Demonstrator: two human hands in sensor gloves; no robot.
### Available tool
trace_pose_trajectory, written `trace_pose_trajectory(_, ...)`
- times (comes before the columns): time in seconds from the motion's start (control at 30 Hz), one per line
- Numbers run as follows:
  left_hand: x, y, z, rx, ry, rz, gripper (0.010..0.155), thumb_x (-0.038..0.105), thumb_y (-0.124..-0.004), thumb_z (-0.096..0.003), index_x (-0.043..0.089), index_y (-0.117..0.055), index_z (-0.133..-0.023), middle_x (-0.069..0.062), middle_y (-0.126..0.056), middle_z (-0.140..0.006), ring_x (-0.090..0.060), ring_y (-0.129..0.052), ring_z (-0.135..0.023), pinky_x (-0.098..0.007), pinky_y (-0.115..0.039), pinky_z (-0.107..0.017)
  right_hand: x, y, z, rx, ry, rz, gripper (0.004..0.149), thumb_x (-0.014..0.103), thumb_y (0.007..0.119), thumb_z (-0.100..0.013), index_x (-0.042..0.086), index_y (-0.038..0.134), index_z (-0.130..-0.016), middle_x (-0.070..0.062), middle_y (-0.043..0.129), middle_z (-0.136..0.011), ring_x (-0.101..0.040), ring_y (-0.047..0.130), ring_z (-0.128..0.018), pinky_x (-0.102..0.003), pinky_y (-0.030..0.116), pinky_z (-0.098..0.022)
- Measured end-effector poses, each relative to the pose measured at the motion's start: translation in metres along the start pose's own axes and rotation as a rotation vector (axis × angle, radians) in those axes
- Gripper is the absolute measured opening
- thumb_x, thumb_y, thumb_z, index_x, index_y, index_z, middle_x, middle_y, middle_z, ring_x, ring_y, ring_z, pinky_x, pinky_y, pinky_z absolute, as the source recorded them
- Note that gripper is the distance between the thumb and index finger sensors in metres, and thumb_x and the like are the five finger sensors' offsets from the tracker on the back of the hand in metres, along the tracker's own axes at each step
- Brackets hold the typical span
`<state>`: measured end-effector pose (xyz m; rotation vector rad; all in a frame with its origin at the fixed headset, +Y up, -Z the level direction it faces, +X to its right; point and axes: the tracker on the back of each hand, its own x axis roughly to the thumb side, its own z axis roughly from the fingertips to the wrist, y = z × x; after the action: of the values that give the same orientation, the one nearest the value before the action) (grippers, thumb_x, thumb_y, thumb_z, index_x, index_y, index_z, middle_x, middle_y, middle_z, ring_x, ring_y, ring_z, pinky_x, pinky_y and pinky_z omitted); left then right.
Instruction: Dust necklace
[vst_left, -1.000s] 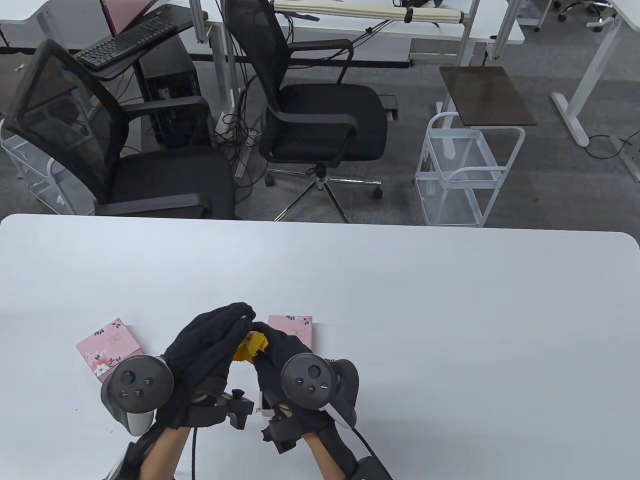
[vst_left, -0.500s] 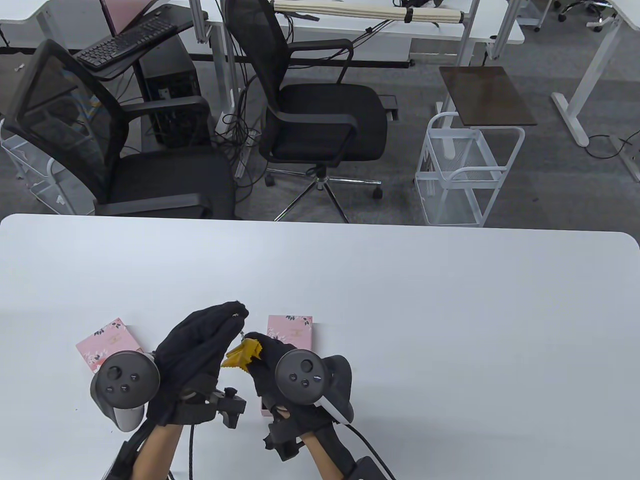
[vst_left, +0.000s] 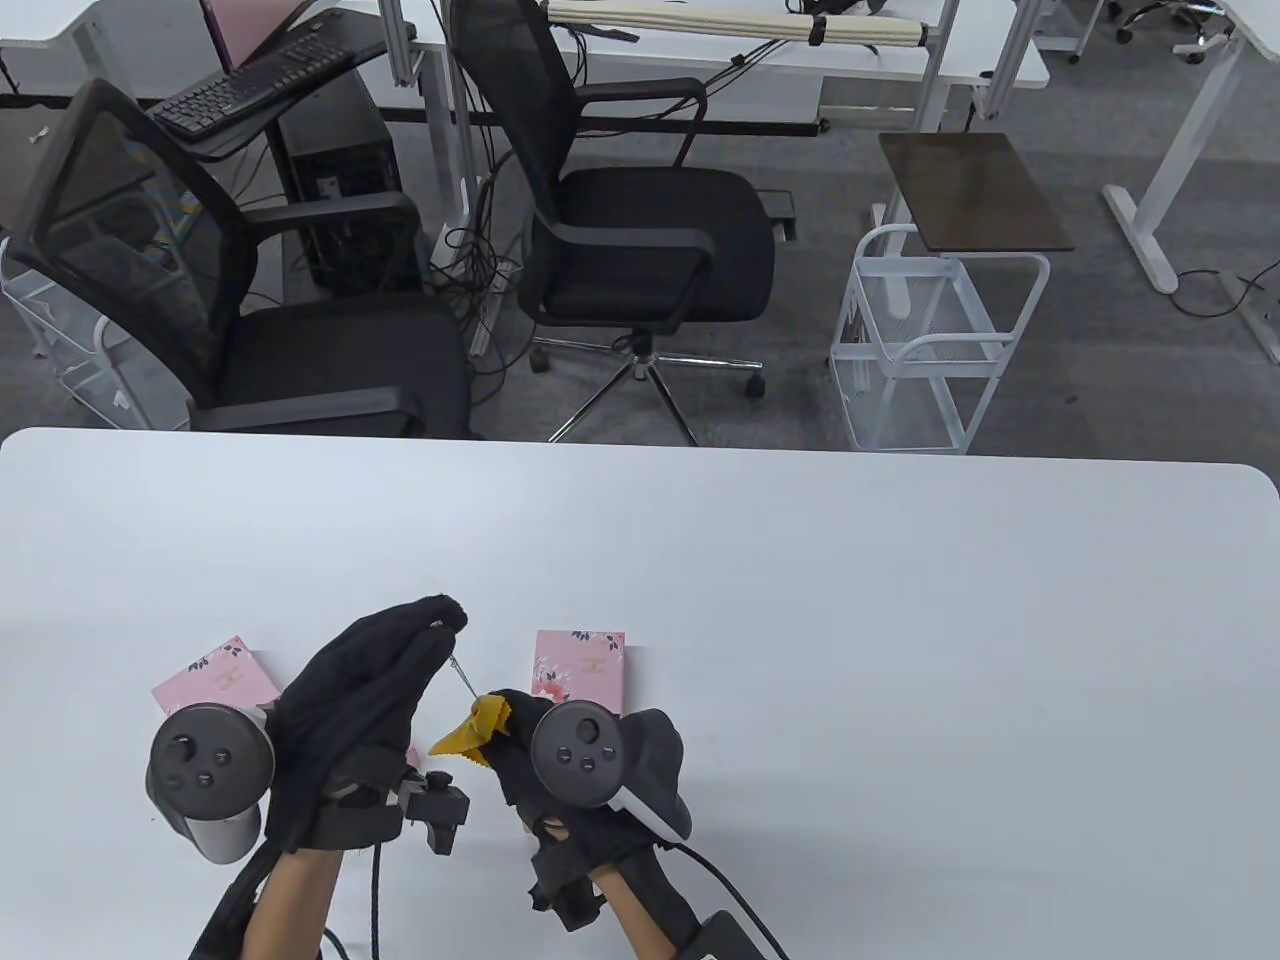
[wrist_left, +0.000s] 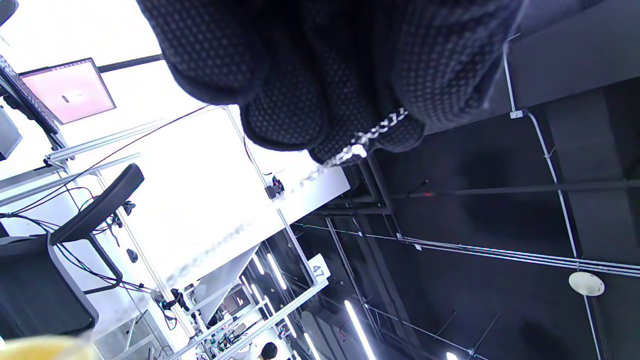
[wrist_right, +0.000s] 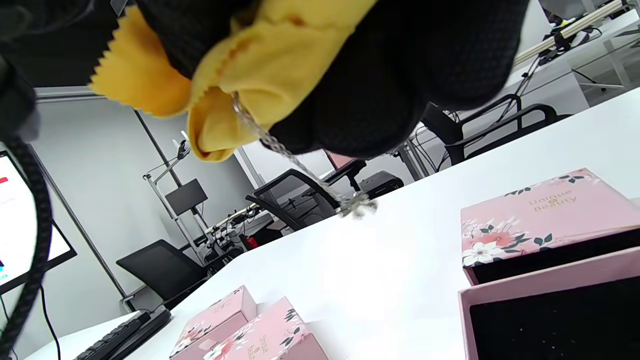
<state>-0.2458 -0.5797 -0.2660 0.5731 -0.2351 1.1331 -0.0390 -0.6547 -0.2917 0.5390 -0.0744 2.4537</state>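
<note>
A thin silver necklace chain (vst_left: 462, 677) stretches taut between my two hands above the table. My left hand (vst_left: 385, 670) pinches its upper end at the fingertips; in the left wrist view the chain (wrist_left: 372, 135) runs out from between the gloved fingers (wrist_left: 320, 105). My right hand (vst_left: 515, 730) holds a folded yellow cloth (vst_left: 465, 730) wrapped round the lower part of the chain. In the right wrist view the chain (wrist_right: 280, 145) comes out of the yellow cloth (wrist_right: 250, 90) toward a small blurred pendant (wrist_right: 356, 205).
A pink floral box (vst_left: 580, 665) lies just behind my right hand, and another pink box (vst_left: 215, 685) lies left of my left hand. The right wrist view shows an open pink box with a dark lining (wrist_right: 550, 310) on the white table (vst_left: 800, 650). Office chairs stand beyond the far edge.
Both hands have drifted left and toward me. They have drawn apart, so the cloth has slid down the chain and a longer stretch of chain shows between them.
</note>
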Motion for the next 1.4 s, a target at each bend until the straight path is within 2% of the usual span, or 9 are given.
trace_pose_trajectory(0.27, 0.002, 0.005, 0.000, 0.018, -0.023, 0.032, 0.035, 0.047, -0.087, -0.0510, 0.032, -0.095, -0.082, 0.002, -0.104, -0.081, -0.017, -0.099, -0.071, -0.039, -0.086, -0.052, -0.008, 0.021, -0.004, 0.069, 0.028, 0.009, 0.041, 0.029, 0.070, -0.064, 0.010, 0.072, -0.100, -0.017, 0.089, -0.085, -0.039, 0.093, -0.065, -0.053, 0.078, -0.053)
trace_pose_trajectory(0.53, 0.004, 0.011, 0.000, 0.055, -0.041, 0.053, 0.036, 0.047, -0.087, -0.0510, 0.032, -0.095, -0.082, 0.002, -0.104, -0.081, -0.017, -0.099, -0.071, -0.039, -0.086, -0.052, -0.015, 0.033, -0.004, 0.077, 0.056, 0.065, 0.040, 0.038, 0.070, -0.065, 0.008, 0.081, -0.090, -0.012, 0.097, -0.065, -0.031, 0.098, -0.045, -0.047, 0.083, -0.043)
trace_pose_trajectory(0.67, 0.003, 0.016, 0.000, 0.084, -0.040, 0.070, 0.036, 0.047, -0.086, -0.0509, 0.032, -0.095, -0.082, 0.003, -0.104, -0.080, -0.017, -0.099, -0.071, -0.039, -0.086, -0.052, -0.012, 0.039, -0.005, 0.148, 0.050, 0.143, 0.040, 0.033, 0.072, -0.064, 0.010, 0.076, -0.097, -0.015, 0.093, -0.079, -0.036, 0.096, -0.059, -0.051, 0.080, -0.051)
trace_pose_trajectory(0.73, 0.004, 0.018, 0.001, 0.089, -0.040, 0.062, 0.036, 0.047, -0.086, -0.0511, 0.032, -0.095, -0.083, 0.003, -0.104, -0.081, -0.016, -0.099, -0.071, -0.038, -0.086, -0.052, -0.011, 0.039, -0.004, 0.124, 0.041, 0.167, 0.040, 0.031, 0.073, -0.064, 0.011, 0.075, -0.098, -0.016, 0.092, -0.082, -0.037, 0.096, -0.061, -0.051, 0.080, -0.051)
trace_pose_trajectory(0.93, 0.004, 0.026, 0.001, 0.116, -0.039, 0.086, 0.036, 0.047, -0.086, -0.0513, 0.033, -0.095, -0.083, 0.003, -0.104, -0.081, -0.016, -0.098, -0.072, -0.038, -0.086, -0.052, -0.012, 0.041, -0.003, 0.092, 0.047, 0.172, 0.043, 0.042, 0.070, -0.064, 0.007, 0.084, -0.085, -0.009, 0.099, -0.058, -0.028, 0.099, -0.039, -0.045, 0.084, -0.039)
trace_pose_trajectory(1.03, 0.004, 0.026, 0.001, 0.124, -0.037, 0.083, 0.036, 0.047, -0.086, -0.0513, 0.033, -0.095, -0.083, 0.003, -0.104, -0.081, -0.016, -0.099, -0.071, -0.038, -0.086, -0.052, -0.011, 0.040, -0.003, 0.102, 0.044, 0.179, 0.043, 0.041, 0.072, -0.064, 0.007, 0.083, -0.087, -0.010, 0.099, -0.060, -0.029, 0.098, -0.041, -0.045, 0.084, -0.040)
trace_pose_trajectory(1.13, 0.003, 0.027, 0.000, 0.126, -0.032, 0.084, 0.036, 0.047, -0.086, -0.0513, 0.033, -0.095, -0.083, 0.003, -0.104, -0.081, -0.016, -0.099, -0.071, -0.038, -0.086, -0.052, -0.007, 0.041, -0.003, 0.128, 0.026, 0.256, 0.042, 0.034, 0.078, -0.062, 0.008, 0.077, -0.095, -0.013, 0.095, -0.073, -0.032, 0.097, -0.052, -0.047, 0.082, -0.046)
trace_pose_trajectory(1.3, 0.000, 0.037, -0.001, 0.140, -0.014, 0.101, 0.036, 0.047, -0.086, -0.0517, 0.033, -0.095, -0.083, 0.003, -0.104, -0.081, -0.016, -0.099, -0.071, -0.038, -0.086, -0.052, -0.006, 0.047, -0.002, 0.110, -0.017, 0.435, 0.041, 0.035, 0.082, -0.060, 0.009, 0.080, -0.092, -0.011, 0.097, -0.069, -0.030, 0.099, -0.049, -0.045, 0.083, -0.044)
trace_pose_trajectory(1.4, -0.002, 0.041, -0.002, 0.145, 0.001, 0.109, 0.036, 0.047, -0.086, -0.0518, 0.033, -0.094, -0.083, 0.003, -0.104, -0.081, -0.016, -0.099, -0.071, -0.038, -0.086, -0.052, -0.005, 0.049, -0.003, 0.139, -0.018, 0.428, 0.041, 0.035, 0.082, -0.060, 0.009, 0.079, -0.093, -0.011, 0.097, -0.070, -0.030, 0.098, -0.050, -0.045, 0.083, -0.045)
